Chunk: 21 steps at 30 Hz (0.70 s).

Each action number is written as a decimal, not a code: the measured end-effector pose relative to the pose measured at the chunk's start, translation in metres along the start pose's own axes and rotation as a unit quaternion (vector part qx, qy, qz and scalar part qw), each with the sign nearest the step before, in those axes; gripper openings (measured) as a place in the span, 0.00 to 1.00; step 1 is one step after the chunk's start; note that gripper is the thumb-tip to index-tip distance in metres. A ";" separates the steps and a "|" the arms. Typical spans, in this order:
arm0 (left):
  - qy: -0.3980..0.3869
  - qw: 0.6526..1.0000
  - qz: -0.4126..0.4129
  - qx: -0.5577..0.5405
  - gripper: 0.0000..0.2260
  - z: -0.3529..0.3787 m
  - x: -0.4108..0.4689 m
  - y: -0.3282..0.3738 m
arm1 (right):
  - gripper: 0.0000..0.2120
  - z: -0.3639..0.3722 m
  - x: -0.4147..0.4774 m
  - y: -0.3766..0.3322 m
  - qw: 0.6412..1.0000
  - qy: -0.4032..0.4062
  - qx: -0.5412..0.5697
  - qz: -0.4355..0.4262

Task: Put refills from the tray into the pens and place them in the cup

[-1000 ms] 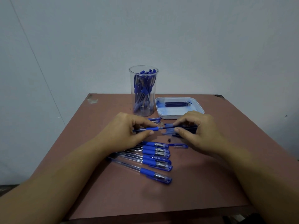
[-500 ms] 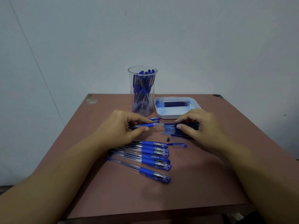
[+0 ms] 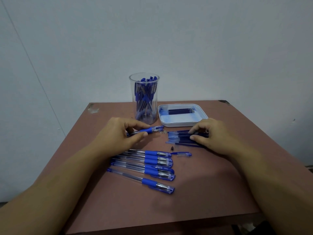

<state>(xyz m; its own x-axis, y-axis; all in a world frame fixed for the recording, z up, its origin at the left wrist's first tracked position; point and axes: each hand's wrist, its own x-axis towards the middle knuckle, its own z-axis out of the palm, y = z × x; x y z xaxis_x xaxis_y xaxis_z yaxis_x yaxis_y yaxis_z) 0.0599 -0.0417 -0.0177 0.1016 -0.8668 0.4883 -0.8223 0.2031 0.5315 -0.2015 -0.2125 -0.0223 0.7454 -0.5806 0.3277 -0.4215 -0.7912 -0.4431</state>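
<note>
With the left hand (image 3: 118, 134) gripping the pen (image 3: 149, 130) steady, the right hand (image 3: 211, 133), pinching the refills (image 3: 179, 139) to its right, should lift one only and align it with the pen's open end.

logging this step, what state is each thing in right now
cup, upright, packed with pens
tray, few refills at its far side
left hand, grips held pen
held pen, in left hand's grip
right hand, pinches loose refills
loose refills, piled on table before tray
row of pens, lying capped, side by side
loose cap, lying alone on table
</note>
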 end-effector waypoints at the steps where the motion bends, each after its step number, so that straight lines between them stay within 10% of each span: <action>1: 0.000 1.000 0.001 0.001 0.15 0.000 0.000 0.000 | 0.15 -0.001 0.000 0.000 1.000 0.001 0.000 -0.001; 21: 0.009 0.999 -0.031 -0.014 0.10 -0.003 0.000 -0.005 | 0.08 -0.003 0.114 0.007 0.994 -0.083 0.025 0.069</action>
<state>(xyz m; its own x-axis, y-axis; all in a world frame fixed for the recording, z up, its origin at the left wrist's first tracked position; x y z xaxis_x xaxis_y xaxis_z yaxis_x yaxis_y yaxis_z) 0.0659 -0.0418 -0.0184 0.1627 -0.8697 0.4659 -0.7983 0.1615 0.5802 -0.1210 -0.2842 0.0142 0.7581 -0.6408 0.1211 -0.5033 -0.6930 -0.5161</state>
